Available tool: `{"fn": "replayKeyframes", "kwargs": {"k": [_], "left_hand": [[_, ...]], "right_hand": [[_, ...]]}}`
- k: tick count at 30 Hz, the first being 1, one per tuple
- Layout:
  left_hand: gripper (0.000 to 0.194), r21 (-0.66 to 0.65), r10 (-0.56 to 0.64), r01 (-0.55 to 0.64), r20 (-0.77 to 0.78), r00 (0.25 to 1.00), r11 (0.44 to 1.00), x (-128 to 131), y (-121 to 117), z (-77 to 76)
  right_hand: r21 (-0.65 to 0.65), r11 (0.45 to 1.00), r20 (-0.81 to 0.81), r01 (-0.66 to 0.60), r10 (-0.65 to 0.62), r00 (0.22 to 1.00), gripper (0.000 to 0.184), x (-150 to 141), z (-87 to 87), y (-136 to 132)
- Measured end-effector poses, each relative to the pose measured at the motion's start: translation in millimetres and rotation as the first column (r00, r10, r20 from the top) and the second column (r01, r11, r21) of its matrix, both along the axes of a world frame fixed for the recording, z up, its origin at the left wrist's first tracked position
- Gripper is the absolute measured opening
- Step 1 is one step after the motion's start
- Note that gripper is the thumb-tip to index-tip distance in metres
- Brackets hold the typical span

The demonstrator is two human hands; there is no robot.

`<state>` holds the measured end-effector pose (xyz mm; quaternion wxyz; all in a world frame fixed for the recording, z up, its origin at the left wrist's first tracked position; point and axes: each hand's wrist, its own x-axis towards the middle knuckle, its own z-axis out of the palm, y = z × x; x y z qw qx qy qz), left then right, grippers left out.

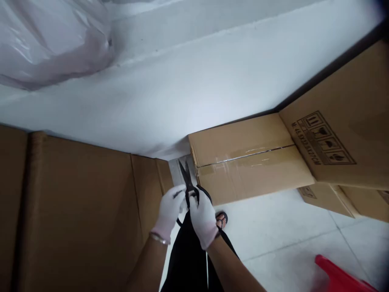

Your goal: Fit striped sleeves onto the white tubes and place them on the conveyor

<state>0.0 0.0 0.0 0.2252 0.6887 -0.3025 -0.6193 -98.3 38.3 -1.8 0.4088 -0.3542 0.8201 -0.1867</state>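
Observation:
Black scissors (189, 184) point up and away, blades slightly apart, in front of my body. My right hand (203, 217), in a white glove, is closed around their handle loops. Close beside it, my left hand (170, 207), also white-gloved, has its fingers curled in against the left side of the handles; what they pinch, if anything, is hidden. A black strap (205, 192) curves behind my right hand. Just beyond the blades, a taped cardboard box (252, 160) lies to the right, with its seam facing up.
Large cardboard boxes (88, 194) line the left side. A printed box (343, 121) rises at the right. A white wall (182, 93) runs across the front, with a pale plastic bag (54, 40) above it. A red plastic object (337, 273) stands on the tiled floor (273, 227).

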Motion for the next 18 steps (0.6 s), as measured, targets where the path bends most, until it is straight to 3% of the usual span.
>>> {"fn": "replayKeyframes", "kwargs": {"k": [5, 9, 12, 18], "left_hand": [[0.055, 0.151, -0.024, 0.049, -0.168, 0.985, 0.987, -35.8, 36.3, 40.8], [0.026, 0.241, -0.093, 0.187, -0.354, 0.931, 0.952, -66.5, 37.5, 90.2], [0.008, 0.255, -0.06, 0.182, -0.421, 0.905, 0.95, -88.3, 34.6, 119.4], [0.008, 0.233, 0.021, 0.109, -0.493, 0.87, 0.966, -120.6, 15.2, 135.4]], "right_hand": [[0.033, 0.993, -0.092, -0.115, 0.118, 0.989, 0.043, -54.4, 27.1, 53.1], [0.166, 0.977, -0.229, -0.134, 0.171, 0.958, 0.044, -96.3, 50.6, 75.0], [0.142, 0.984, -0.31, -0.106, 0.146, 0.939, 0.042, -120.3, 65.2, 77.8], [-0.095, 0.993, -0.355, -0.073, 0.035, 0.934, 0.051, -158.7, 71.0, 60.0]]}}
